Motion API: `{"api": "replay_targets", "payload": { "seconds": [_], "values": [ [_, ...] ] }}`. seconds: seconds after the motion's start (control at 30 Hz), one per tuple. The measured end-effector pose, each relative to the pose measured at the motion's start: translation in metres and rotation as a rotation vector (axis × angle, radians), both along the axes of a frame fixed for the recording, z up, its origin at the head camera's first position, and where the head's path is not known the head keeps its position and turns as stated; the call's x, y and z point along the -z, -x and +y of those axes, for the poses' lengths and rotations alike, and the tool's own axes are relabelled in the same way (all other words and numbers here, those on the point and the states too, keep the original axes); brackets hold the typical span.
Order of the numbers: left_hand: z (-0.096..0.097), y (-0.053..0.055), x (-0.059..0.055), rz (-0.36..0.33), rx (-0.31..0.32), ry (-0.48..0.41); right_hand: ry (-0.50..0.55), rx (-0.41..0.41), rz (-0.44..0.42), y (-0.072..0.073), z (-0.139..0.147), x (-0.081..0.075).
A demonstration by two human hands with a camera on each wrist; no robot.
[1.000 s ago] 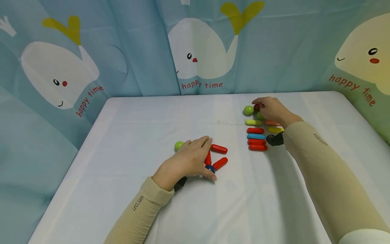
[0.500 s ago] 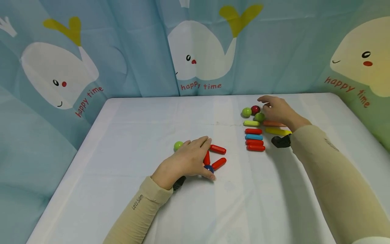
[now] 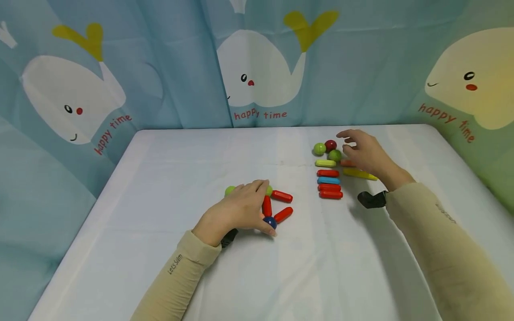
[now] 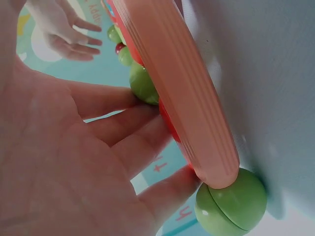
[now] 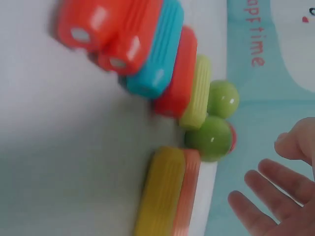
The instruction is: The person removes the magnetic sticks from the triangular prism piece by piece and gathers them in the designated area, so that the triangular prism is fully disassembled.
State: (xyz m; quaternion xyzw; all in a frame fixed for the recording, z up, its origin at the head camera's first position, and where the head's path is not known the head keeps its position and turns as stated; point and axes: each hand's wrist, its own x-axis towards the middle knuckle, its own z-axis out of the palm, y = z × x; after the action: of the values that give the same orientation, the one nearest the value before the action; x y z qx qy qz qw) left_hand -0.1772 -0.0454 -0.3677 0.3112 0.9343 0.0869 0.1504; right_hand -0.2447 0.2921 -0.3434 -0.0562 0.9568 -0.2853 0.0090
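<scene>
My left hand (image 3: 234,209) rests over a small cluster of toy rods and balls. Its thumb lies beside a blue ball (image 3: 270,222), its fingertips near a green ball (image 3: 269,191). Several red rods (image 3: 282,196) poke out past the hand. In the left wrist view, nearly straight fingers touch along a salmon-coloured ribbed rod (image 4: 187,88) with a green ball (image 4: 231,204) at its end. The palm hides part of the cluster. My right hand (image 3: 367,154) hovers with loosely bent fingers and holds nothing, just right of a dark red ball (image 3: 330,145) and two green balls (image 3: 335,155).
Below those balls lies a column of short rods: light green (image 3: 325,163), red (image 3: 328,173), blue (image 3: 329,180) and more red (image 3: 331,195). A yellow rod (image 3: 360,174) and an orange rod (image 3: 348,163) lie beside it. A curtain (image 3: 180,67) hangs behind the white table (image 3: 180,160).
My right hand has drawn away to the right from the dark red ball, leaving it beside the green balls. My left hand stays on its cluster. The head view has shifted slightly.
</scene>
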Motion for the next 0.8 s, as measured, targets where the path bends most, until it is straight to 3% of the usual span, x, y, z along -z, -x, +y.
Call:
{"api": "replay_targets", "payload": {
  "seconds": [0.4, 0.8],
  "values": [
    [-0.001, 0.003, 0.0, -0.008, -0.012, 0.032, 0.14, -0.087, 0.233, -0.04, -0.036, 0.022],
    [0.001, 0.003, 0.001, 0.008, 0.01, 0.037, 0.085, -0.252, 0.42, -0.072, -0.073, 0.03]
  ]
}}
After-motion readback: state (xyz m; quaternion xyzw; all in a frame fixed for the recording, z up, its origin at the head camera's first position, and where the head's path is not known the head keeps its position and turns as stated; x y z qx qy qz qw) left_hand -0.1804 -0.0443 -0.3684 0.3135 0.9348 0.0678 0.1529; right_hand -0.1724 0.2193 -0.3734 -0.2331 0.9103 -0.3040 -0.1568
